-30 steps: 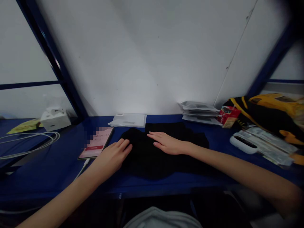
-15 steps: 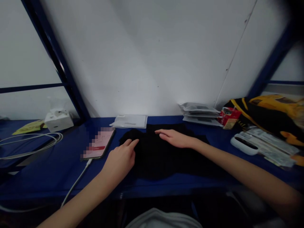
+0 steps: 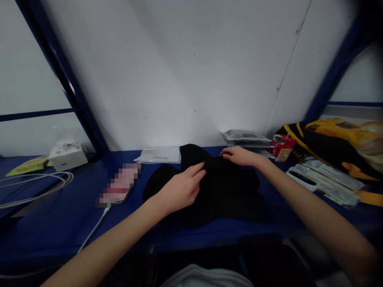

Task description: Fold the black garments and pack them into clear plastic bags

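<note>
A black garment [image 3: 227,191] lies on the blue shelf [image 3: 60,215] in front of me. My left hand [image 3: 181,187] rests on its middle, fingers stretched out and slightly apart, pointing right. My right hand [image 3: 241,156] sits at the garment's far edge, fingers curled over the fabric there; whether it grips the cloth is hard to make out. A fold of the garment stands raised between the two hands.
A phone [image 3: 118,187] with a white cable [image 3: 92,231] lies left of the garment. Flat white packets [image 3: 158,154] and stacked clear bags [image 3: 245,138] line the back wall. A tissue box [image 3: 68,153], a yellow-black bag [image 3: 338,143] and a white device [image 3: 302,177] flank the sides.
Both hands have moved right and farther back across the garment. The left hand went from its left edge to its middle; the right reached the far edge, where fabric now stands raised.
</note>
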`<state>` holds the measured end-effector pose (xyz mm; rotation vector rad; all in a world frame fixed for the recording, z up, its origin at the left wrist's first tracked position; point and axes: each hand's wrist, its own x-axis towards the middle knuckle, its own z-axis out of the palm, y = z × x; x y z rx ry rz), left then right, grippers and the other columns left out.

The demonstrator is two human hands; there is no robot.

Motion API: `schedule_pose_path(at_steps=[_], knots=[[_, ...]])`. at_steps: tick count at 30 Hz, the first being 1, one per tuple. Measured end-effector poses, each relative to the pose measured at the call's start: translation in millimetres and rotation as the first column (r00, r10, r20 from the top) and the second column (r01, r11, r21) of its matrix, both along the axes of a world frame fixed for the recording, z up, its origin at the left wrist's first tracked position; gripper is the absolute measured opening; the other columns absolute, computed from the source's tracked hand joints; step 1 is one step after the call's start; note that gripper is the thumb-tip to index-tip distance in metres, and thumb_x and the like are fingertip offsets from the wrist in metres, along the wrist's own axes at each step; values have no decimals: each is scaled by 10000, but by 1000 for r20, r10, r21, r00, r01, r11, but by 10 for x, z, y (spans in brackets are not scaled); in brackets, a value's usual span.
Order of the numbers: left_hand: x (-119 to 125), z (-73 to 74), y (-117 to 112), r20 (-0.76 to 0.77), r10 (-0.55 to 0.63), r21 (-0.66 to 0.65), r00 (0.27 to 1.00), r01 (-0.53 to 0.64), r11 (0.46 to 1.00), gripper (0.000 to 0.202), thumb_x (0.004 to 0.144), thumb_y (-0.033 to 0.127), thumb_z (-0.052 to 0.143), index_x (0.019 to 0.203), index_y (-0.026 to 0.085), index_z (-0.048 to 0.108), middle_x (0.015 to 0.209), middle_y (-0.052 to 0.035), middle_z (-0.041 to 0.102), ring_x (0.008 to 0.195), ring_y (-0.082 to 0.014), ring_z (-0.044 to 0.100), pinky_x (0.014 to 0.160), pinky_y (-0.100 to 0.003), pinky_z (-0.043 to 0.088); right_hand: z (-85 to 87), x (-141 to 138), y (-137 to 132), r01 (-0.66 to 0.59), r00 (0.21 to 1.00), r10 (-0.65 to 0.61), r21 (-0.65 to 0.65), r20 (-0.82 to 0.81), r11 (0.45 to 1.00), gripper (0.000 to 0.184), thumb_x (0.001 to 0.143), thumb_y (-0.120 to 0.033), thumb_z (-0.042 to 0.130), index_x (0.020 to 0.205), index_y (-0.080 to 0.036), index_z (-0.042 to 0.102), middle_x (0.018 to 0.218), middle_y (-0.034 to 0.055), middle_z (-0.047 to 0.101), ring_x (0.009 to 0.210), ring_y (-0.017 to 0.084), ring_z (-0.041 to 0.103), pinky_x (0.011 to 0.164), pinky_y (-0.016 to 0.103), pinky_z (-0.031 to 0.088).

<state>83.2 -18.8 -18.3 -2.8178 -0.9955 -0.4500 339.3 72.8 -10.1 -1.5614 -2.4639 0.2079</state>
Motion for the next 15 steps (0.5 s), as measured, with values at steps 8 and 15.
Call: schedule_pose_path(at_steps=[8,15], knots=[[52,-18,4,44,-167,-340,985,172,925,325,818,194,441,1125,212,545,1325,-36,421,1186,-172,414,1000,-301,329,-76,-3,6,-45,987,57,-85,151,995,311,810,-242,399,1035,-184,606,1052,71,624,902,200,576,803,301,421],[-18,-6,-19,135,324,-208,936,-293,933,393,873,353,348,1229,212,437,1149,-88,536,1032,-224,523,858,-368,424,-50,28,5,-35,980,57,-115,189,993,324,810,-256,395,1044,-171,602,1045,84,623,904,208,578,782,308,424]])
